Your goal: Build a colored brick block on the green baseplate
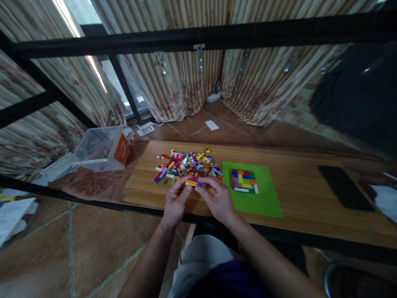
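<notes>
Between both hands, above the table's near edge, are small toy bricks point(192, 183), yellow on the left and purple on the right. My left hand point(176, 202) pinches the yellow end between thumb and fingers. At the purple end, my right hand point(219, 199) is closed in a pinch too. Whether the bricks are fully joined I cannot tell. Just beyond the hands lies a loose pile of many-coloured bricks point(186, 163). To the right is a green baseplate point(266, 194), bearing a square build of coloured bricks point(245, 181).
The wooden table point(299, 186) carries a black flat object point(345, 188) at the right. A clear plastic box point(99, 145) with an orange label stands left of the tabletop. A black metal bar point(198, 37) crosses above, before striped curtains point(186, 87).
</notes>
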Demonstrator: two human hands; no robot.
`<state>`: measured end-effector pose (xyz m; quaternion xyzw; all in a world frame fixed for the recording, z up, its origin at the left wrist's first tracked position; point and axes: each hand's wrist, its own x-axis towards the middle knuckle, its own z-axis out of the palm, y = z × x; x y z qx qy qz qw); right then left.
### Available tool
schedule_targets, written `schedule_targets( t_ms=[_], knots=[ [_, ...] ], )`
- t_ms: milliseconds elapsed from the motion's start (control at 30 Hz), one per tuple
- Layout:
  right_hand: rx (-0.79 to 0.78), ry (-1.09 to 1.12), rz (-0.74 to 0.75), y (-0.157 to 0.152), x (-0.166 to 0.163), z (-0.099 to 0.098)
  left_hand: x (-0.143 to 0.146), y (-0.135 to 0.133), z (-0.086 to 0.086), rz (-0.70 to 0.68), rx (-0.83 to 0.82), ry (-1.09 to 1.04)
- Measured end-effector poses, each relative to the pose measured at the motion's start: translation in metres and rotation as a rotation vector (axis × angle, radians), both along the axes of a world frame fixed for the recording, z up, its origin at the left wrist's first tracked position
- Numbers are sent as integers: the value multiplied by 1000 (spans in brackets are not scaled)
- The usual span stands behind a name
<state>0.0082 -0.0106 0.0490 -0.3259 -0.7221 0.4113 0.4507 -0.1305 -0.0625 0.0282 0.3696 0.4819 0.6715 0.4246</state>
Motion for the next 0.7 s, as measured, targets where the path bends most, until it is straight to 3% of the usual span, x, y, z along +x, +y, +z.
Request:
schedule_targets(
  t_ms=[267, 533, 700],
  knots=[
    [-60, 59, 3, -4, 4, 2, 9, 0, 4, 58, 13, -162],
    [-345, 173, -15, 2, 2, -20, 11, 6, 4, 100, -122, -412],
    [-128, -205, -154, 15, 7, -40, 11, 9, 1, 140, -220, -569]
  ],
)
